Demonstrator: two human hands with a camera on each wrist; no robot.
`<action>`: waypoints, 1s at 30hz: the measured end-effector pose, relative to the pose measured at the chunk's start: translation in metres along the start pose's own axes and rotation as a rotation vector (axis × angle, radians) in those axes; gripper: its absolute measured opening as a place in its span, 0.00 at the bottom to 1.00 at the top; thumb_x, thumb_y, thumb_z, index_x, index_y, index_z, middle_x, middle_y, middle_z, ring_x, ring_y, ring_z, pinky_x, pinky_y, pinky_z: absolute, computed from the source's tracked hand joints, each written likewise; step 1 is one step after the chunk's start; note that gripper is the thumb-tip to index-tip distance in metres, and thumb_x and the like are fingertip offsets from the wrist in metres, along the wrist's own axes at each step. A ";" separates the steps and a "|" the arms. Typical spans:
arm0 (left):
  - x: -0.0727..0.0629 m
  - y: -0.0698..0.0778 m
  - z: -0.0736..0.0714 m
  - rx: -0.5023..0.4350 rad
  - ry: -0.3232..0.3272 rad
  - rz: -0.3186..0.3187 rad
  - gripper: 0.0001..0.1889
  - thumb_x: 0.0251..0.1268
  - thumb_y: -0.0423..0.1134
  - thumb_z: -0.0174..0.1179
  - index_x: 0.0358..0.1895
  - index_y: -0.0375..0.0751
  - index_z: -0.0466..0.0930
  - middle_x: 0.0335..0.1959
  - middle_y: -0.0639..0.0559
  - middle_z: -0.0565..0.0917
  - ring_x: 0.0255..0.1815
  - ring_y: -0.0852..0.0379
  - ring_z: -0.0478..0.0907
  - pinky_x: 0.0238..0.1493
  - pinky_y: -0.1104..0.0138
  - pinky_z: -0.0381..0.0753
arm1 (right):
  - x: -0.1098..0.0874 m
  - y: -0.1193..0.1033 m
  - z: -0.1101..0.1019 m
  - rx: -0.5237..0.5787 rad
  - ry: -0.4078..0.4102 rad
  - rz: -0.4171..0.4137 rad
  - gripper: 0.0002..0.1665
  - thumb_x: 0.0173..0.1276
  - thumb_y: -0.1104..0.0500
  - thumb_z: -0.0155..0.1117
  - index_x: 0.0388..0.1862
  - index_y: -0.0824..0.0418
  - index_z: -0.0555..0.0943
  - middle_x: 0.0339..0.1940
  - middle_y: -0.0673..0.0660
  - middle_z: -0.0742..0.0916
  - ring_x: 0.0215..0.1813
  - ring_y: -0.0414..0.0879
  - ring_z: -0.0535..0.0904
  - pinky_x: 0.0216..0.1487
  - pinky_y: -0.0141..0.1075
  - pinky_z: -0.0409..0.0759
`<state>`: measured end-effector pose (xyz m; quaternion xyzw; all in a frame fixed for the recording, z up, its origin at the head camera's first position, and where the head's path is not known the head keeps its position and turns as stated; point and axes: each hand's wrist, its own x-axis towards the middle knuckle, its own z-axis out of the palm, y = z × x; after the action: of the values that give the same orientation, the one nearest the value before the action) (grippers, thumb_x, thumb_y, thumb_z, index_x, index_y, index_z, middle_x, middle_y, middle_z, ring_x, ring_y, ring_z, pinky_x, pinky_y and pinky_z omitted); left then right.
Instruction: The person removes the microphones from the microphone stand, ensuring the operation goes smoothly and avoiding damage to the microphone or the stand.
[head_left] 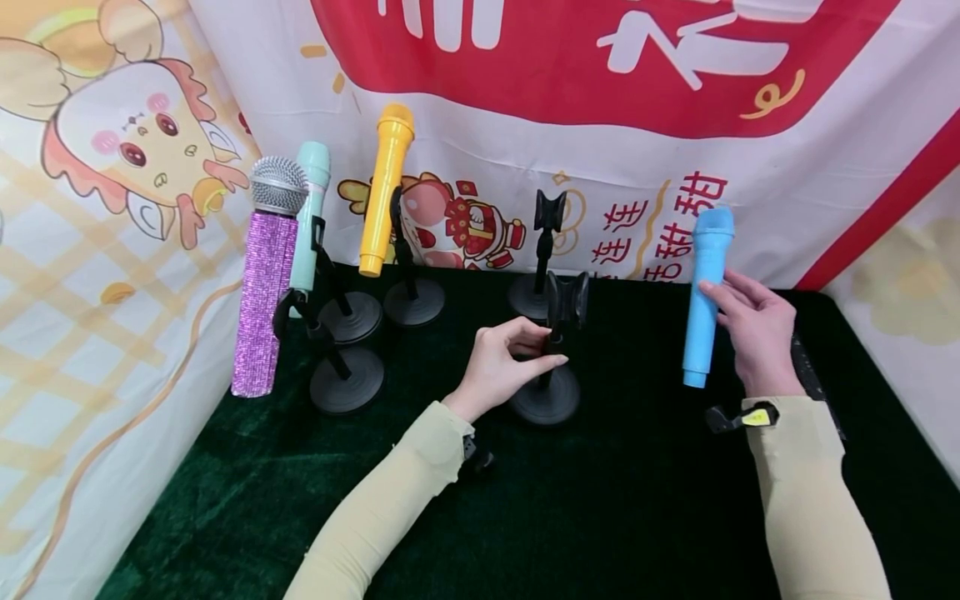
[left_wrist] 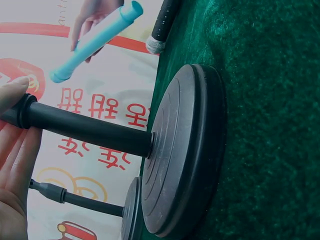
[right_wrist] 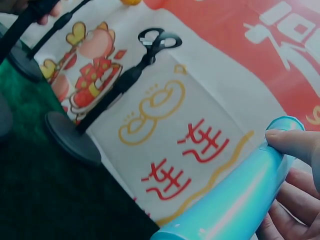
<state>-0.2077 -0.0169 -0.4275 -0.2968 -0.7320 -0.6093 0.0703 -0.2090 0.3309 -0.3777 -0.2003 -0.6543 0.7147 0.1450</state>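
With thumb and fingers, my left hand [head_left: 495,367] pinches the stem of a black microphone stand [head_left: 546,400] whose round base rests on the green cloth. The left wrist view shows the grip on the collar of the stem, above the base [left_wrist: 172,155]. My right hand [head_left: 761,333] holds a light blue toy microphone [head_left: 703,308] off to the right, head up and slightly tilted. In the right wrist view the thumb presses on one side of the blue microphone [right_wrist: 230,200], fingers on the other. Close behind the gripped stand is another stand [head_left: 545,242] with a bare clip.
On the left, stands hold a purple glittery microphone [head_left: 264,300], a mint green one [head_left: 306,250] and a yellow one [head_left: 386,192]. A black microphone with a silver head [left_wrist: 162,30] lies on the green cloth [head_left: 645,500] beyond the right hand. Printed curtains [head_left: 480,125] border the table.
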 end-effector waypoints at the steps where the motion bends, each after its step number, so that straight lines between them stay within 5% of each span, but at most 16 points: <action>1: 0.000 0.000 0.000 0.000 0.000 0.001 0.13 0.59 0.41 0.77 0.45 0.46 0.86 0.43 0.59 0.88 0.39 0.62 0.87 0.43 0.66 0.87 | 0.001 0.002 -0.002 -0.005 0.007 0.006 0.42 0.50 0.47 0.86 0.65 0.54 0.82 0.53 0.47 0.88 0.54 0.42 0.81 0.40 0.24 0.82; 17: 0.001 0.001 0.000 0.003 0.004 0.014 0.13 0.59 0.40 0.76 0.45 0.45 0.86 0.43 0.59 0.88 0.39 0.62 0.87 0.43 0.66 0.87 | 0.005 0.020 -0.035 -0.156 0.050 0.063 0.46 0.48 0.41 0.84 0.67 0.52 0.81 0.63 0.51 0.80 0.56 0.42 0.80 0.38 0.20 0.80; 30: 0.000 0.000 0.001 0.000 0.004 0.000 0.13 0.59 0.40 0.77 0.45 0.46 0.86 0.43 0.59 0.88 0.39 0.62 0.87 0.44 0.66 0.87 | 0.005 0.031 -0.065 -0.229 0.051 0.113 0.49 0.48 0.40 0.84 0.69 0.51 0.79 0.50 0.44 0.85 0.49 0.37 0.80 0.35 0.20 0.80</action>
<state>-0.2078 -0.0160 -0.4276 -0.2954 -0.7320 -0.6097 0.0717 -0.1807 0.3870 -0.4135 -0.2703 -0.7153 0.6370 0.0973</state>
